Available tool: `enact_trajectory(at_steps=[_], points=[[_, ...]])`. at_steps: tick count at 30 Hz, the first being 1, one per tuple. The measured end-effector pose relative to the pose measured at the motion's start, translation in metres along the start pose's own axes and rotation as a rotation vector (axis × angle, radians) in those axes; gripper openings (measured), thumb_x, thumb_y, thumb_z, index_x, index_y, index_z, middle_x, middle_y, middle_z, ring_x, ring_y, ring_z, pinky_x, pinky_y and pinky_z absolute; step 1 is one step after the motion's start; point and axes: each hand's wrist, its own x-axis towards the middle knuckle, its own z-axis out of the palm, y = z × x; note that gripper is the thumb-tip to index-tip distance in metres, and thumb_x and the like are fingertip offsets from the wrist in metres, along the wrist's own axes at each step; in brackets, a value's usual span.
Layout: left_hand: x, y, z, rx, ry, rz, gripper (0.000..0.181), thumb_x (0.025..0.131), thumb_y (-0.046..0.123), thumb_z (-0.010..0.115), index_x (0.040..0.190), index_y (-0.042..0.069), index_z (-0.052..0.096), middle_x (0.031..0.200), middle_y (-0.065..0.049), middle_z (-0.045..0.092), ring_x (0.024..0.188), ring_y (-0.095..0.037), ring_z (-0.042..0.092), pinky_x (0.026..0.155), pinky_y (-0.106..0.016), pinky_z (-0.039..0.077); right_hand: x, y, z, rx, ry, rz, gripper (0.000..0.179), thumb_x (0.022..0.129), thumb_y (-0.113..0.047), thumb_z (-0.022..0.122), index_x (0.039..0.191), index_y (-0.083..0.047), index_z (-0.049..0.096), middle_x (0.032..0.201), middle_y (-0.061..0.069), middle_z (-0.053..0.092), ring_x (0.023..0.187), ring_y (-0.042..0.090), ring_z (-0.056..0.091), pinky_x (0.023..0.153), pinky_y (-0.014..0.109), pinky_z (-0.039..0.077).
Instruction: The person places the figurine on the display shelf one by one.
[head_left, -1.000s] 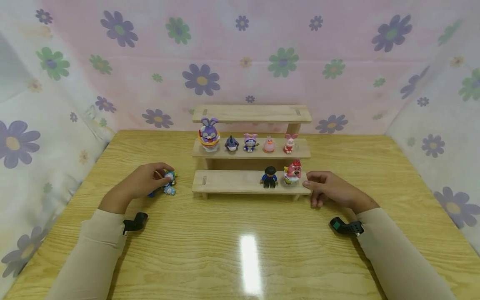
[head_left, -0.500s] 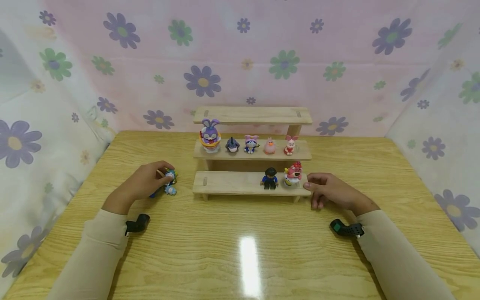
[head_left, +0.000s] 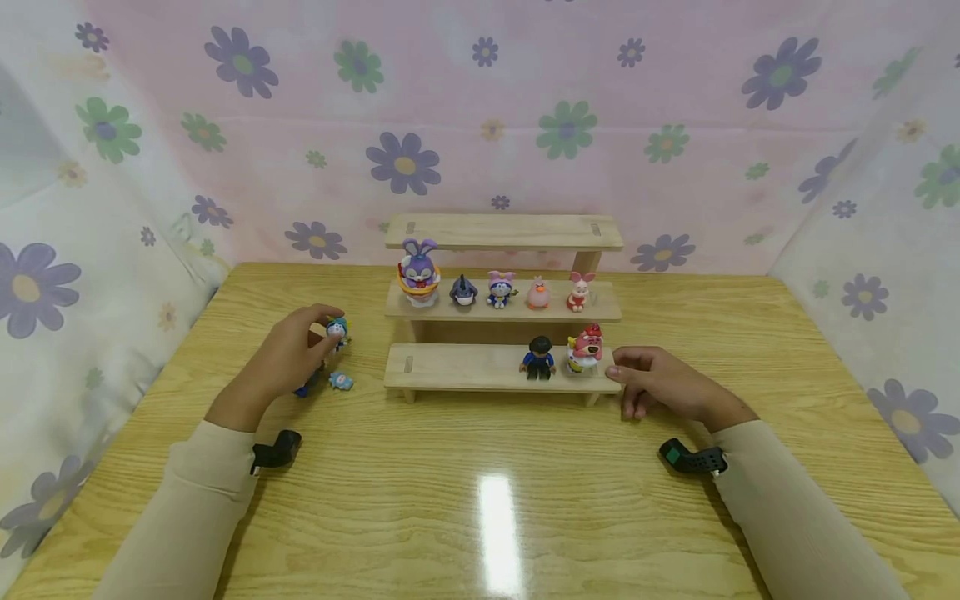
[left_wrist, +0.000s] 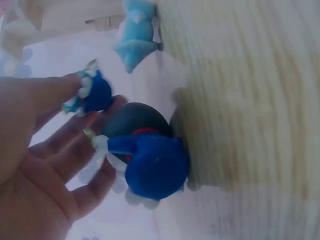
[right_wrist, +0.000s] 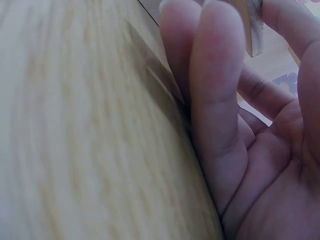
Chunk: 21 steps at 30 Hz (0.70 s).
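Note:
My left hand (head_left: pixel 288 354) pinches a small blue-and-white cat figurine (head_left: pixel 337 331) in a teal hood between thumb and fingers, left of the shelf. Just below lies a pale blue figurine (head_left: pixel 341 381) on the table. A darker blue figurine (left_wrist: pixel 155 155) with a red collar sits beside the fingers in the left wrist view; the head view shows only a bit of it under the hand. My right hand (head_left: pixel 660 382) holds the right end of the wooden stepped shelf's (head_left: pixel 457 367) bottom board with thumb and forefinger, its other fingers curled lower down.
On the middle board stand a purple rabbit (head_left: pixel 418 271), a grey donkey (head_left: pixel 463 292), a purple-hooded cat (head_left: pixel 500 289), a pink bird (head_left: pixel 537 293) and a pink piglet (head_left: pixel 579 292). The bottom board bears a toy person (head_left: pixel 538 358) and a pink bear (head_left: pixel 586 348).
My left hand has lifted the hooded cat figurine slightly up and away from the pale blue figurine, which stays on the table. The right hand has kept its place.

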Motion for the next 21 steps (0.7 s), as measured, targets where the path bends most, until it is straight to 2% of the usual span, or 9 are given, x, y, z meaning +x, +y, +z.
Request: enact_trajectory(at_steps=[3,8,13,15,17,21], points=[[-0.001,0.004,0.0,-0.011,0.097,0.039,0.043,0.105,0.019,0.054,0.145,0.006,0.047,0.131,-0.02,0.053,0.098,-0.034,0.068,0.072,-0.042,0.059,0.0,0.0,0.0,0.001,-0.001,-0.002,0.042,0.105,-0.031,0.054,0.126,0.005,0.048,0.073,0.012,0.068,0.064,0.022,0.068,0.058,0.036,0.059],[-0.003,0.013,0.0,-0.016,0.268,0.131,0.041,0.105,0.02,0.054,0.142,0.005,0.049,0.129,-0.022,0.054,0.101,-0.037,0.066,0.082,-0.053,0.057,0.0,0.001,0.0,0.01,-0.001,-0.006,0.04,0.105,-0.031,0.054,0.123,0.004,0.049,0.072,0.012,0.068,0.063,0.022,0.068,0.057,0.036,0.059],[-0.004,0.021,0.001,-0.03,0.378,0.205,0.041,0.105,0.018,0.052,0.142,0.002,0.046,0.127,-0.022,0.052,0.102,-0.035,0.064,0.084,-0.052,0.055,0.0,0.001,0.0,0.013,-0.002,-0.009,0.039,0.105,-0.031,0.054,0.122,0.004,0.049,0.072,0.012,0.068,0.063,0.022,0.068,0.057,0.036,0.058],[-0.004,0.025,0.001,-0.023,0.415,0.23,0.041,0.105,0.018,0.052,0.142,0.001,0.046,0.124,-0.021,0.053,0.101,-0.034,0.064,0.081,-0.045,0.056,0.001,0.001,0.0,0.013,-0.001,-0.007,0.039,0.105,-0.031,0.054,0.122,0.004,0.049,0.073,0.012,0.068,0.063,0.022,0.068,0.057,0.036,0.058],[-0.004,0.029,0.002,-0.022,0.449,0.261,0.04,0.104,0.016,0.053,0.141,0.0,0.047,0.122,-0.022,0.053,0.099,-0.032,0.064,0.078,-0.032,0.055,0.001,0.001,0.0,0.013,0.0,-0.005,0.04,0.105,-0.031,0.054,0.123,0.004,0.048,0.073,0.012,0.068,0.064,0.022,0.068,0.057,0.036,0.059],[-0.006,0.04,0.003,-0.043,0.495,0.331,0.038,0.102,0.009,0.056,0.138,-0.003,0.049,0.119,-0.023,0.053,0.095,-0.031,0.065,0.073,-0.01,0.044,0.0,0.001,0.0,0.008,0.001,-0.005,0.041,0.105,-0.031,0.054,0.126,0.004,0.048,0.073,0.012,0.068,0.064,0.022,0.068,0.057,0.036,0.059]])
